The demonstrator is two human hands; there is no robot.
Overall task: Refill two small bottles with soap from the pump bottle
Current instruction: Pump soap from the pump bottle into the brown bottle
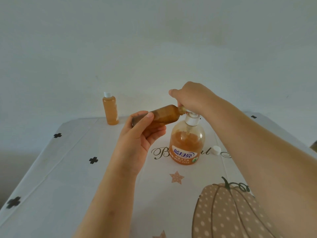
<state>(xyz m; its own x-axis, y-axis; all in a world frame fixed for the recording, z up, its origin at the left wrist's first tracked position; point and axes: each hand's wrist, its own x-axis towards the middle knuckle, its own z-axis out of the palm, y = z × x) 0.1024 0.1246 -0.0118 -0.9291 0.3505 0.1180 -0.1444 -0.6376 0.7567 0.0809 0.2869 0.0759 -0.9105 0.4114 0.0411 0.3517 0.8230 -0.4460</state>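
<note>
A pump bottle (187, 143) of orange soap with a white pump stands mid-table. My left hand (139, 134) grips a small amber bottle (166, 115), tilted almost flat, with its open neck against the pump's spout. My right hand (190, 98) rests on top of the pump head, fingers curled over it; the spout is mostly hidden beneath it. A second small bottle (110, 110), full of orange soap and closed with a white cap, stands upright at the table's far left edge.
A loose white cap (215, 150) lies on the tablecloth (68, 169) to the right of the pump bottle. The cloth is white with black clovers, stars and a pumpkin print. A pale wall rises behind the table.
</note>
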